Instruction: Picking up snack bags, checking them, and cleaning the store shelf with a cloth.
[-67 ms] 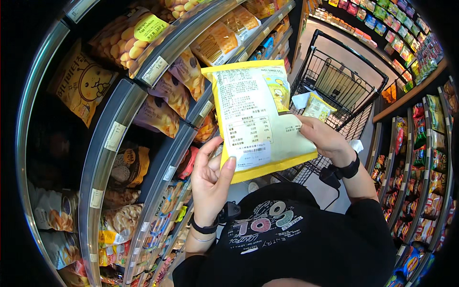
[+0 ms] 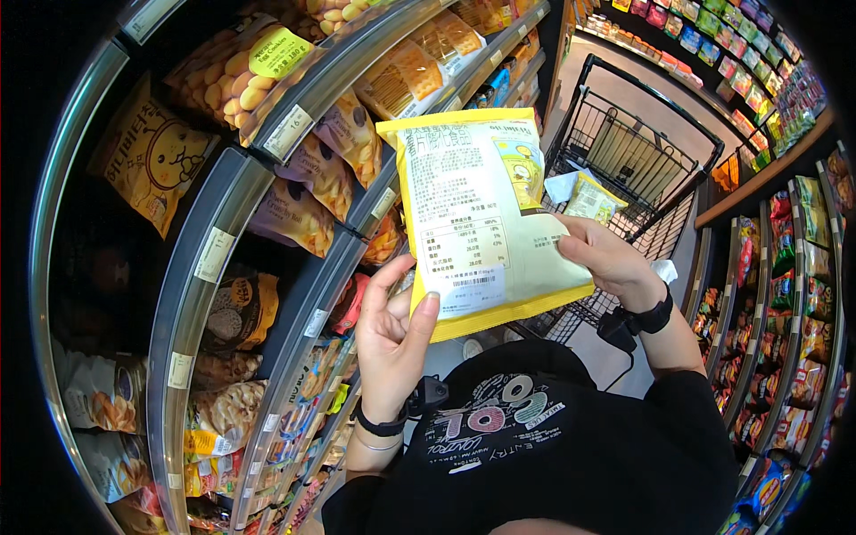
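Both hands hold up a yellow and pale cream snack bag point(image 2: 473, 232), its printed back and white barcode label turned toward me. My left hand point(image 2: 395, 325) grips the lower left edge, thumb on the front and fingers behind. My right hand point(image 2: 611, 260) clasps the right side near the lower corner, its thumb lying on the front. The fingers behind the bag are partly hidden. Beyond it stands a black wire shopping cart point(image 2: 698, 145), with another yellow and white bag point(image 2: 592, 198) lying in it.
Close on my left rise shelves point(image 2: 214, 254) of bagged snacks, among them a yellow bag point(image 2: 156, 156) and a bag of round cookies point(image 2: 236, 76). On the right, more shelves point(image 2: 758, 312) carry colourful packets. Small packets hang on a far rack point(image 2: 713, 45).
The bag has tilted very slightly in my hands, its top edge a touch higher. Both hands keep their hold, and the surroundings look the same.
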Action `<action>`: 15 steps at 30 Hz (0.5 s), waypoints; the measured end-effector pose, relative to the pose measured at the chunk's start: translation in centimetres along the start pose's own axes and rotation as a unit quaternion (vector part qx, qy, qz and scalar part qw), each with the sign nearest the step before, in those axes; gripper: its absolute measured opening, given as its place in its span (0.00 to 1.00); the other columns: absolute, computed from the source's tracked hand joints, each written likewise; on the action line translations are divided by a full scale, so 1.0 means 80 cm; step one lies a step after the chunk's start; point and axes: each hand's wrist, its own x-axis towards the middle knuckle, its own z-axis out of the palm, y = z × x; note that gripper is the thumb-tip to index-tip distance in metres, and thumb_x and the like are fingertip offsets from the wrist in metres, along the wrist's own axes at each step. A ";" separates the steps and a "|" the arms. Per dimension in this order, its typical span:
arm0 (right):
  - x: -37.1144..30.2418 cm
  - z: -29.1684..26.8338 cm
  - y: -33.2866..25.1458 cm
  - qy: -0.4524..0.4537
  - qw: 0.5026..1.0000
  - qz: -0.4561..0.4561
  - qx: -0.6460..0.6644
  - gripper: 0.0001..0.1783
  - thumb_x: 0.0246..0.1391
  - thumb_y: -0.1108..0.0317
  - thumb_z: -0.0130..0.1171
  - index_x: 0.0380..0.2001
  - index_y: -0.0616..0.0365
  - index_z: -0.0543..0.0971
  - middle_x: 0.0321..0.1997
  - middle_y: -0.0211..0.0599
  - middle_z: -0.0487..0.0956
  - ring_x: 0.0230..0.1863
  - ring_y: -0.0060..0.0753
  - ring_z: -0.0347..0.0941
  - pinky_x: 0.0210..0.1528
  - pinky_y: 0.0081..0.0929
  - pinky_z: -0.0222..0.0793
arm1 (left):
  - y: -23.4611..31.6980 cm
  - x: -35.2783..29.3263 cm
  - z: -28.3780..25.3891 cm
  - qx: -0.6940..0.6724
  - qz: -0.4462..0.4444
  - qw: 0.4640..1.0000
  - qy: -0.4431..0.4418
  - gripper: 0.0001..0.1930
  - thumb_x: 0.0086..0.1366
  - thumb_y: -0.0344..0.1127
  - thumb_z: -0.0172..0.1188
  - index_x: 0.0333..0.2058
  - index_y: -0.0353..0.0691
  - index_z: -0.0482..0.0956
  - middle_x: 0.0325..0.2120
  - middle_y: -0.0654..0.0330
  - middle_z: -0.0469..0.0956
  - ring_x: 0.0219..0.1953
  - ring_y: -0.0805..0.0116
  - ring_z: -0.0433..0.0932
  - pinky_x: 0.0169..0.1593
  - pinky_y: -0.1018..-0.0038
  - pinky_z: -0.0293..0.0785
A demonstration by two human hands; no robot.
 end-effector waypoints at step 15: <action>-0.008 0.005 -0.014 0.048 0.998 0.038 0.006 0.28 0.60 0.58 0.52 0.55 0.69 0.65 0.50 0.42 0.75 0.48 0.24 0.74 0.49 0.20 0.71 | 0.000 0.001 0.002 -0.006 0.018 1.000 -0.006 0.24 0.64 0.22 0.50 0.57 0.30 0.54 0.46 0.44 0.75 0.48 0.67 0.75 0.52 0.74 0.69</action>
